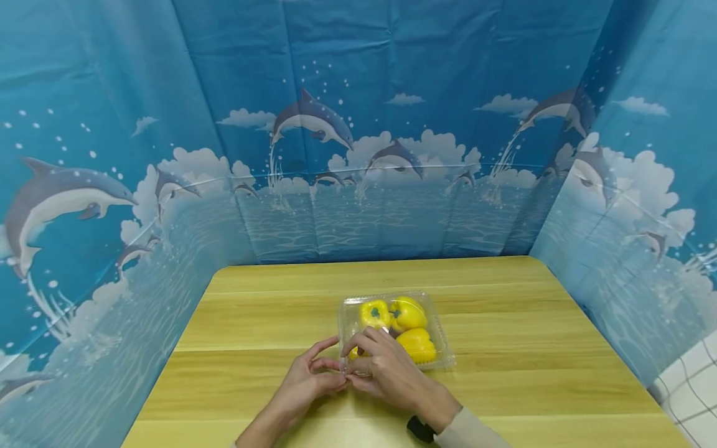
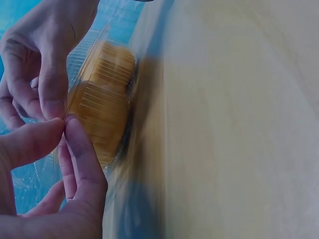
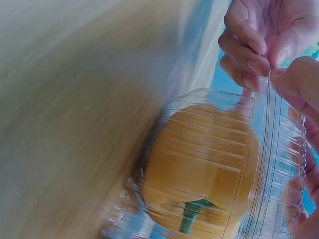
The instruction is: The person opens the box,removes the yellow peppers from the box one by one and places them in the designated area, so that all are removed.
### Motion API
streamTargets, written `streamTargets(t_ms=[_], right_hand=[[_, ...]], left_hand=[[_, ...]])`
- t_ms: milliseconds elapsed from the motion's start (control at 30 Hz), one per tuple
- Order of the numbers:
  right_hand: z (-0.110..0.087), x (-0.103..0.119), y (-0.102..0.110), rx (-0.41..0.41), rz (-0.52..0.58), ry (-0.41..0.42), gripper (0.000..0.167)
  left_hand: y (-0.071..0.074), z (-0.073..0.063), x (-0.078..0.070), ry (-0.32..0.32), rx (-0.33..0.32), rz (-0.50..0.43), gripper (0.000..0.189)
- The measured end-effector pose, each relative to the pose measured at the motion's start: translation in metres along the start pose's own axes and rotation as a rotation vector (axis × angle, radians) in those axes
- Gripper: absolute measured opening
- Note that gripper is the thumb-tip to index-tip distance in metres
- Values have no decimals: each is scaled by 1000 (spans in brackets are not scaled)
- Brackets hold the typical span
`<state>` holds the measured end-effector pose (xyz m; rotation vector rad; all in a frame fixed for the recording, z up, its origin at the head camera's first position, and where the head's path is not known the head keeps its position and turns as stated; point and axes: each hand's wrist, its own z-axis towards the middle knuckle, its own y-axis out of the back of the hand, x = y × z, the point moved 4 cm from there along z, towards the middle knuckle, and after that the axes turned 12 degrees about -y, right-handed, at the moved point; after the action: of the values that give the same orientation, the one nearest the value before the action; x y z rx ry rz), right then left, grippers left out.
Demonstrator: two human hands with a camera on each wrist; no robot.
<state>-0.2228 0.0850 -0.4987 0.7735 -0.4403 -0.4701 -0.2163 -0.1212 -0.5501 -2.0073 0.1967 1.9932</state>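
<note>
A clear plastic clamshell box [image 1: 444, 339] with a ridged rim lies on the table, several yellow bell peppers [image 1: 411, 314] inside it. At its near left corner, my left hand [image 1: 307, 381] pinches the rim between thumb and forefinger. My right hand [image 1: 386, 367] reaches across the lid from the right and pinches the same corner, its fingertips right beside the left ones. The right wrist view shows the lid and base edges close together there, with one pepper [image 3: 199, 159] and its green stem behind the ridged wall. Part of the near left pepper is hidden under the right hand.
The wood-grain table [image 1: 252, 311] extends around the box on every side. Blue curtains [image 1: 347, 218] printed with dolphins hang behind and along both sides. White tiled floor [image 1: 691, 386] shows at the lower right. A black band [image 1: 420, 429] circles the right wrist.
</note>
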Motion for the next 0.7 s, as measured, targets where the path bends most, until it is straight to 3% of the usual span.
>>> streamTargets(t_ms=[200, 700], right_hand=[[2, 0, 1, 30, 3, 1, 12], [3, 0, 1, 32, -3, 10, 18]], left_hand=[[-1, -1, 0, 18, -13, -44, 86], [-3, 1, -4, 20, 3, -53, 87]])
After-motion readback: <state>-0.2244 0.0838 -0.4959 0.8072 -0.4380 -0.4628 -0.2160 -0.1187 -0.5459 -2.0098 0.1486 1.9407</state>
